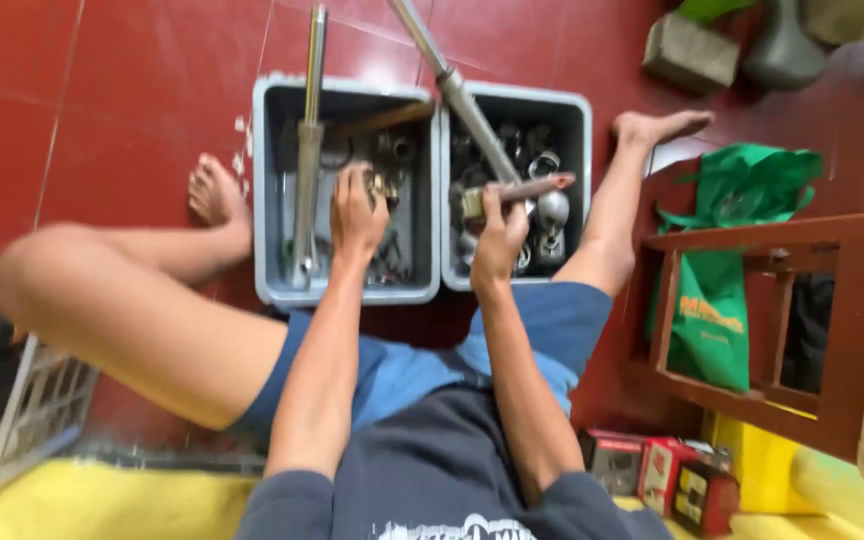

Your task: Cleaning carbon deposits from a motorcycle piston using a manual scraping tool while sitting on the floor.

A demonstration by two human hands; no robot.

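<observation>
Grey plastic bins sat side by side on a red tiled floor (132,110), seen from above by a person seated with legs spread around them. The left bin (272,200) held a long metal tube (308,150) standing on end and leaning over its far rim, plus a jumble of small metal parts. The right bin (577,130) held rings, clamps and a rounded shiny piece (552,212), with a second long metal shaft (457,95) slanting out past its far edge.

The left hand (355,215) reached down into the left bin, fingers curled closed around a small brass-coloured part (384,186) — how firmly it gripped could not be told through the blur. The right hand (500,235) hovered over the right bin, closed around a wooden-handled tool (532,187) whose handle pointed to the right, just above the loose parts.

The person wore blue shorts and a dark shirt; both feet were bare. To the right stood a reddish wooden frame (752,240) with a green bag (722,320) hanging against it. Small red boxes (662,470) lay near the bottom edge — a white wire rack (37,405) sat at the lower left.
</observation>
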